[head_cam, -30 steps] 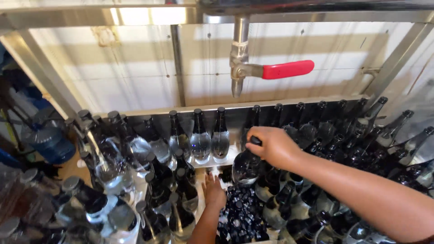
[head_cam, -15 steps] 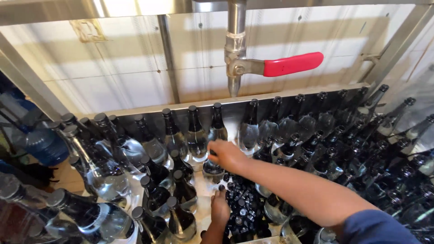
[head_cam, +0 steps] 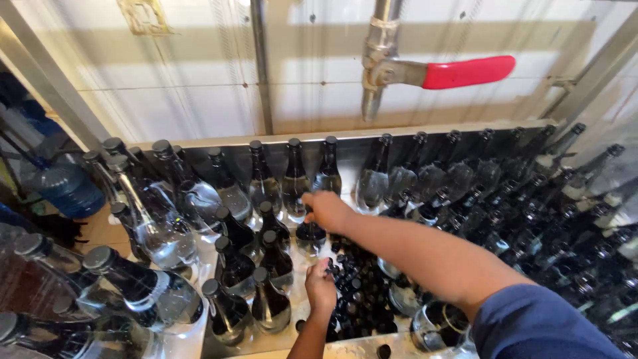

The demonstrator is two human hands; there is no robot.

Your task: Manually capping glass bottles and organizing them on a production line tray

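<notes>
My right hand (head_cam: 327, 210) reaches in from the lower right and grips the neck of a clear glass bottle with a black cap (head_cam: 310, 238), which stands on the metal tray (head_cam: 345, 347). The bottle is at the end of the rows of capped bottles (head_cam: 266, 266) on the left. My left hand (head_cam: 321, 287) comes up from the bottom edge, fingers curled at a heap of loose black caps (head_cam: 362, 292). Whether it holds a cap is unclear.
More capped bottles line the tray's back wall (head_cam: 292, 176) and crowd the right side (head_cam: 531, 199). A tilted cluster of bottles (head_cam: 153, 226) stands at the left. Above hangs a pipe valve with a red lever (head_cam: 465, 71). A blue water jug (head_cam: 66, 189) sits far left.
My right hand has carried the bottle leftward from the right-hand group to the rows on the left. My left hand has stayed by the caps.
</notes>
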